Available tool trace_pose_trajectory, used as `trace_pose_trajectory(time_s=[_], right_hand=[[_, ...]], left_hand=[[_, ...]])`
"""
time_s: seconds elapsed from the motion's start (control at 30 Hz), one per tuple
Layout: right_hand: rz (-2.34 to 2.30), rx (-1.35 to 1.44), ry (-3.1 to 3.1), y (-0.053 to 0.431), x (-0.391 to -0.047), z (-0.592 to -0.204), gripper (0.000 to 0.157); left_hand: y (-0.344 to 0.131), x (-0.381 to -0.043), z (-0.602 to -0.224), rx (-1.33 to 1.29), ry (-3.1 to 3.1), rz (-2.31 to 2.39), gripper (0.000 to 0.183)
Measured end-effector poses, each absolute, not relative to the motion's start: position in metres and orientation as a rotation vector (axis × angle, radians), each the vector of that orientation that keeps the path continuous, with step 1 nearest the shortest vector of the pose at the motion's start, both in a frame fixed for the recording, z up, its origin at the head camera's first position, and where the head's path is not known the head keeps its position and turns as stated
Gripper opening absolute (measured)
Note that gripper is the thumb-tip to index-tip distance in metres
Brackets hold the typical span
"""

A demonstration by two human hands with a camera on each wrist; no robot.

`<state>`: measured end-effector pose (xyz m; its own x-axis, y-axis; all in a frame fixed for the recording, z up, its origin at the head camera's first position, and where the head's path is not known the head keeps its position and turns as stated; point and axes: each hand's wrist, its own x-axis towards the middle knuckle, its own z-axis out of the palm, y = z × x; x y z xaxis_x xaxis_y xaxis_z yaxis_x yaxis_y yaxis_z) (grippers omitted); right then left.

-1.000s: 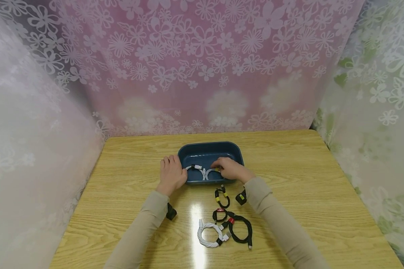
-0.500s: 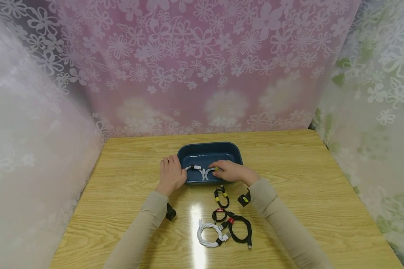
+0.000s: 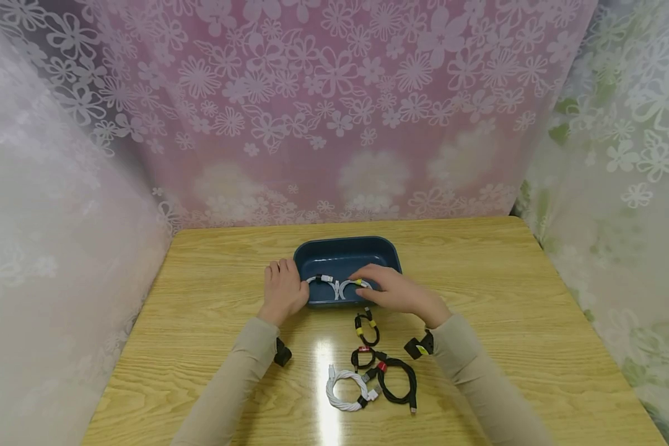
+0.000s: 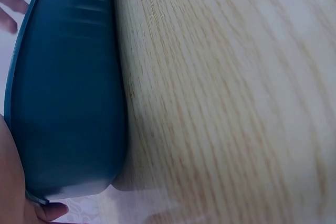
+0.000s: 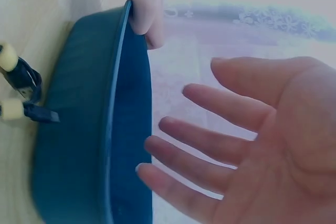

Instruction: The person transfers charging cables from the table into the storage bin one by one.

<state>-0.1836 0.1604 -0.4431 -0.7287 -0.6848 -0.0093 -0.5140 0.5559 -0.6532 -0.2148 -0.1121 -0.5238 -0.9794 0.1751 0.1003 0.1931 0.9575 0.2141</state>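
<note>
A dark blue bin [image 3: 345, 248] sits on the wooden table. My left hand [image 3: 283, 290] grips its left end, with the thumb hooked over the rim in the right wrist view. Inside the bin lie two coiled white cables: one with a black tie [image 3: 319, 278] at the left, one with a yellow tie [image 3: 359, 282] beside it. My right hand [image 3: 393, 290] hovers over the bin's front right rim, overlapping part of the yellow-tied coil in the head view. Its fingers are spread and hold nothing in the right wrist view.
In front of the bin lie a black cable with yellow ties [image 3: 375, 333], a small black coil with a red tie [image 3: 363, 357], a larger black coil [image 3: 414, 378] and a thick white coil [image 3: 334, 399]. Floral curtains [image 3: 334, 124] surround the table.
My right hand has let go of the yellow-tied white cable and drawn back toward the front right, its fingers opening. My left hand stays on the bin.
</note>
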Motion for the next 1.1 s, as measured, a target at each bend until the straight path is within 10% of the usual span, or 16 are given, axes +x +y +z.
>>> trace_pose_trajectory(time_s=[0.73,1.1], right_hand=[[-1.160,-0.806,2.557,0.196,-0.131,-0.482,0.011],[-1.075,-0.639,2.416,0.206,-0.114,-0.511,0.022]], left_hand=[[-0.112,-0.214,-0.525,-0.278,-3.026,-0.327,0.030],[-0.111,-0.215,-0.526,-0.272,-3.028,-0.328,0.031]])
